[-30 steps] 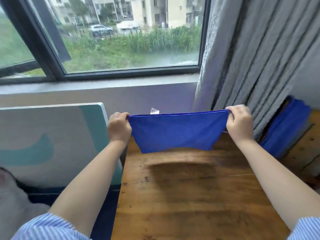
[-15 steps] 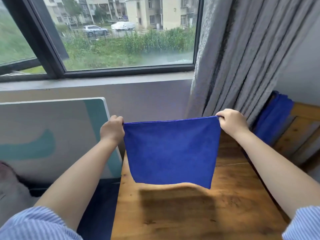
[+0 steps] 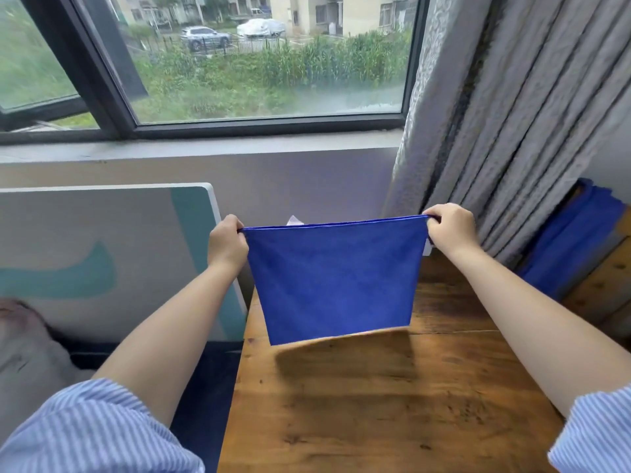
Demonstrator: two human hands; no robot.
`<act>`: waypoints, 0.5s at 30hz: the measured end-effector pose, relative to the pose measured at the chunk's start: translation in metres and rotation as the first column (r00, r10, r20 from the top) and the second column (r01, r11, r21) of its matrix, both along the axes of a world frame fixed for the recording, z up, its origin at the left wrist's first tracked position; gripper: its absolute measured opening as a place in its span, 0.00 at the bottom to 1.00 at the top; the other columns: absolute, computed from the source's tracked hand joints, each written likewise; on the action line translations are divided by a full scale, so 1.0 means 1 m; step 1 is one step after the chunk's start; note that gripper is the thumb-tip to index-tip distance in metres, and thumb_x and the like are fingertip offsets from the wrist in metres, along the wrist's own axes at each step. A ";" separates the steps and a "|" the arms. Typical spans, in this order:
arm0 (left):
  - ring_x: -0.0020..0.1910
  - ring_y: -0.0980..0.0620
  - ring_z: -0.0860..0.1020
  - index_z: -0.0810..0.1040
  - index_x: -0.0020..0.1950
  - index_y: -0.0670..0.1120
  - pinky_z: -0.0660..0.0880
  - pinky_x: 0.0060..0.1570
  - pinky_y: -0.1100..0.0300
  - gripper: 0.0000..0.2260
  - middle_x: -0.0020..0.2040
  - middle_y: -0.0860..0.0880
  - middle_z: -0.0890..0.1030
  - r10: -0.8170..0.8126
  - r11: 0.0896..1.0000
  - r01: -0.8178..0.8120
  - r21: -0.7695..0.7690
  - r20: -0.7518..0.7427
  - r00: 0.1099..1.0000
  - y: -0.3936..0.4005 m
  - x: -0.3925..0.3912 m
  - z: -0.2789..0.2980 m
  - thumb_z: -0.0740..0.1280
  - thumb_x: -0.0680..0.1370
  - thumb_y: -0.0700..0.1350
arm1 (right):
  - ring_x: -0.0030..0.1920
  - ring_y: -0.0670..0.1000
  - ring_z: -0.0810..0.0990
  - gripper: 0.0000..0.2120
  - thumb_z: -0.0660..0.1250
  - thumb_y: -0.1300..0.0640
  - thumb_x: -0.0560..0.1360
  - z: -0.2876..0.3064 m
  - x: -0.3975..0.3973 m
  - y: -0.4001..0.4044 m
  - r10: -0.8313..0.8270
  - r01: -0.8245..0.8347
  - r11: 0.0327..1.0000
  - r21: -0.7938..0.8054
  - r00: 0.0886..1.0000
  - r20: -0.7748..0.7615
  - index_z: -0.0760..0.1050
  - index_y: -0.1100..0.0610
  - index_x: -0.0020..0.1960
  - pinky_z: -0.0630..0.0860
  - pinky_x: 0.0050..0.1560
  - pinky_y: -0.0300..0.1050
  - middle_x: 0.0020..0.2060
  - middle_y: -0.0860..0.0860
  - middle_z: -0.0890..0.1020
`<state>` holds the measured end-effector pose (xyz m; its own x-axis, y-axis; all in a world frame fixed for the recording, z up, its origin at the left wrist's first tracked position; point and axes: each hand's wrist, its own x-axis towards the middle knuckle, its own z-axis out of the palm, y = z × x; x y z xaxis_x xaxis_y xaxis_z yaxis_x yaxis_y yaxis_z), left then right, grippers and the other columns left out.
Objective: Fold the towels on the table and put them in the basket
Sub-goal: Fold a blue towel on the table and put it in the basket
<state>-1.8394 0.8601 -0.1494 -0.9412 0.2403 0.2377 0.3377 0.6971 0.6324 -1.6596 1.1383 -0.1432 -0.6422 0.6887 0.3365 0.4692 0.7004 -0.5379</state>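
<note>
A blue towel [image 3: 336,278] hangs in the air above the far end of the wooden table [image 3: 392,404]. My left hand [image 3: 227,245] pinches its top left corner and my right hand [image 3: 450,230] pinches its top right corner, with the top edge stretched taut between them. The towel's lower edge hangs just above the tabletop and casts a shadow there. A small white tag sticks up at the top edge and another shows by my right hand. More blue towels [image 3: 570,240] lie piled at the right, beside the curtain. No basket is in view.
A grey curtain [image 3: 495,114] hangs behind the table on the right. A white and teal board [image 3: 102,254] leans against the wall on the left. A window with a dark frame [image 3: 266,126] fills the wall ahead. A wooden slatted piece [image 3: 607,288] sits at the right edge.
The towel was lifted from the table and now hangs at full length; in the last half second its lower edge swung slightly away. Both hands keep their grip on the top corners.
</note>
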 end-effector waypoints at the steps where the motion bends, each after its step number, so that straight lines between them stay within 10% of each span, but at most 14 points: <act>1: 0.51 0.38 0.74 0.74 0.51 0.32 0.67 0.45 0.56 0.09 0.51 0.33 0.78 0.007 1.000 -0.006 0.016 -0.017 1.000 0.002 -0.003 0.002 0.55 0.76 0.31 | 0.56 0.62 0.76 0.13 0.59 0.69 0.73 0.001 -0.003 0.003 0.003 -0.002 1.000 0.014 1.000 -0.027 0.79 0.66 0.54 0.68 0.54 0.45 0.53 0.66 0.80; 9: 0.50 0.37 0.76 0.76 0.50 0.31 0.69 0.50 0.55 0.08 0.50 0.34 0.79 -0.161 0.984 0.151 -0.098 -0.103 0.982 -0.022 0.006 -0.037 0.61 0.74 0.29 | 0.45 0.66 0.80 0.14 0.58 0.66 0.66 -0.041 0.015 0.009 0.150 -0.133 0.981 0.143 0.982 -0.112 0.79 0.72 0.43 0.66 0.47 0.43 0.40 0.68 0.82; 15: 0.51 0.38 0.76 0.76 0.49 0.32 0.70 0.49 0.52 0.06 0.50 0.35 0.78 -0.348 0.822 0.410 -0.395 0.222 0.911 -0.058 0.048 -0.120 0.61 0.75 0.32 | 0.38 0.63 0.82 0.07 0.63 0.72 0.61 -0.125 0.070 -0.010 0.299 -0.307 0.947 0.094 0.950 0.094 0.79 0.70 0.34 0.68 0.44 0.42 0.34 0.65 0.82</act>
<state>-1.7913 0.8018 -0.2694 -0.7697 0.6318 -0.0917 0.5647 0.7407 0.3638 -1.5896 1.1279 -0.2686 -0.8420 0.4205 0.3379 0.2633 0.8670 -0.4231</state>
